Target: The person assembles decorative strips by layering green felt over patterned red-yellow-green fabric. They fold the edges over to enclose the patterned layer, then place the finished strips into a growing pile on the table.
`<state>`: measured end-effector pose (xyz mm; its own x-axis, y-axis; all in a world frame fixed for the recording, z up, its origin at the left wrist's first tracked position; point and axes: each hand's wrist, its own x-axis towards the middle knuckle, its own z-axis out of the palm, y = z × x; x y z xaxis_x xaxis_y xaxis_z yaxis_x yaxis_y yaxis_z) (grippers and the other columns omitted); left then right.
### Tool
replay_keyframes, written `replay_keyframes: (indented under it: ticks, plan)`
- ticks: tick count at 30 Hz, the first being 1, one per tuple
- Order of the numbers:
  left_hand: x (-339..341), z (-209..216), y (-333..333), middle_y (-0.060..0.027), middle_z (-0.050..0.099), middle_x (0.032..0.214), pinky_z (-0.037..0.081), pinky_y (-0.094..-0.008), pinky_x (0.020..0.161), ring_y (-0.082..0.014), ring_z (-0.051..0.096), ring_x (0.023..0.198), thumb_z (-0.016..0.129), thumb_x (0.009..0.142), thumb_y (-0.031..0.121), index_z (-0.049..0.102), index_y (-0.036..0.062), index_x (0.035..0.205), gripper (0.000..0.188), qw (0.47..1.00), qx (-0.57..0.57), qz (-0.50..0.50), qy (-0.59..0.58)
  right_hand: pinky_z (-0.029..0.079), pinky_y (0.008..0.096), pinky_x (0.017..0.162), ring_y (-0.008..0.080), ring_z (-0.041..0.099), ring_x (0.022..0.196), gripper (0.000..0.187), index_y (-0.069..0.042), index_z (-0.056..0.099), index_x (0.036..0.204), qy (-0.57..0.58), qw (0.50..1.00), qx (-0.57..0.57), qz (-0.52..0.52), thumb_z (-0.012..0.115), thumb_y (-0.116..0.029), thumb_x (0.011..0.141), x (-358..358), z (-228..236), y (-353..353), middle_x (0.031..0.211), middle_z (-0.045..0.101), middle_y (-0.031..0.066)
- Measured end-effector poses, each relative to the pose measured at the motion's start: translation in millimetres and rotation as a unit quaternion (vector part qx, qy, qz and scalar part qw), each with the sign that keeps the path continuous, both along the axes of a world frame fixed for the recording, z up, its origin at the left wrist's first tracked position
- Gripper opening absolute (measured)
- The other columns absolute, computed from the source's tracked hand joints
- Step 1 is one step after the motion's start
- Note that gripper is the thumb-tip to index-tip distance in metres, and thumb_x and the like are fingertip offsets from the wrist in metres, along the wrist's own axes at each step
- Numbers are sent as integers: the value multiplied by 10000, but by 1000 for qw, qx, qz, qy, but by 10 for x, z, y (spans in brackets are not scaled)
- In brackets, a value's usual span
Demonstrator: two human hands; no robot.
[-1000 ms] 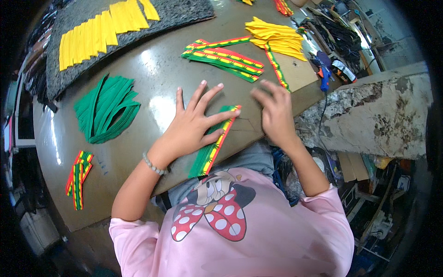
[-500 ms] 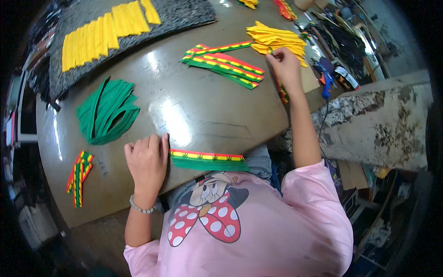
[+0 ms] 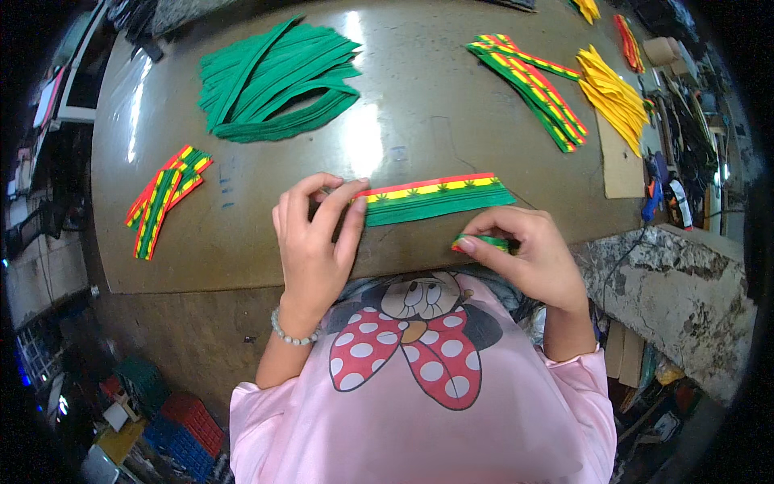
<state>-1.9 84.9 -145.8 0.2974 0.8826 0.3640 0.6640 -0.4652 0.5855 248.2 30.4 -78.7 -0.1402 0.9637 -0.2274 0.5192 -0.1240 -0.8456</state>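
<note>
The layered stack (image 3: 435, 206) of strips lies flat on the desk (image 3: 234, 258), before the wearer, its red-yellow edge facing away. Since the earlier frame, the right hand (image 3: 524, 250) has left the yellow bundle (image 3: 613, 97) and returned to the near side of the stack's right end, bringing a patterned strip (image 3: 492, 240). The left hand (image 3: 310, 230) has moved onto the stack's left end.

Visibility: the right fingers cover most of the patterned strip; its full length cannot be read. The left fingers hide the stack's left corner. A dark grey mat (image 3: 189, 12), beyond the stack to the left, is cut off by the upper edge.

Right grip: closed, thumb and forefinger clamped on the patterned strip. Left grip: thumb and forefinger touch the stack; whether they pinch it cannot be determined.
</note>
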Motion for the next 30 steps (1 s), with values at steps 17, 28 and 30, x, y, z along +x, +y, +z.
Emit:
replay_keyframes:
  ticks: [17, 28, 30]
  plan:
    - [-200, -3, -153, 29, 592, 1186, 342, -425, 941, -252, 498, 1122, 736, 845, 197, 724, 191, 1098, 253, 995, -91, -2, 46, 462, 375, 537, 275, 637, 560, 208, 31, 699, 820, -24, 995, -99, -9, 761, -167, 816, -710, -415, 506, 693, 666, 193]
    - [-132, 17, -151, 31, 586, 1172, 333, -440, 940, -250, 495, 1126, 770, 805, 203, 711, 174, 1054, 257, 991, -129, 29, 21, 482, 402, 538, 338, 661, 586, 208, 7, 677, 773, -82, 994, -71, -14, 767, -177, 811, -769, -392, 450, 678, 659, 188]
    - [-122, 27, -153, 25, 588, 1173, 337, -437, 950, -249, 494, 1127, 782, 796, 203, 718, 178, 1046, 259, 990, -137, 36, 22, 493, 405, 553, 341, 665, 597, 205, 5, 680, 775, -66, 995, -68, -17, 765, -178, 813, -766, -400, 451, 687, 664, 188]
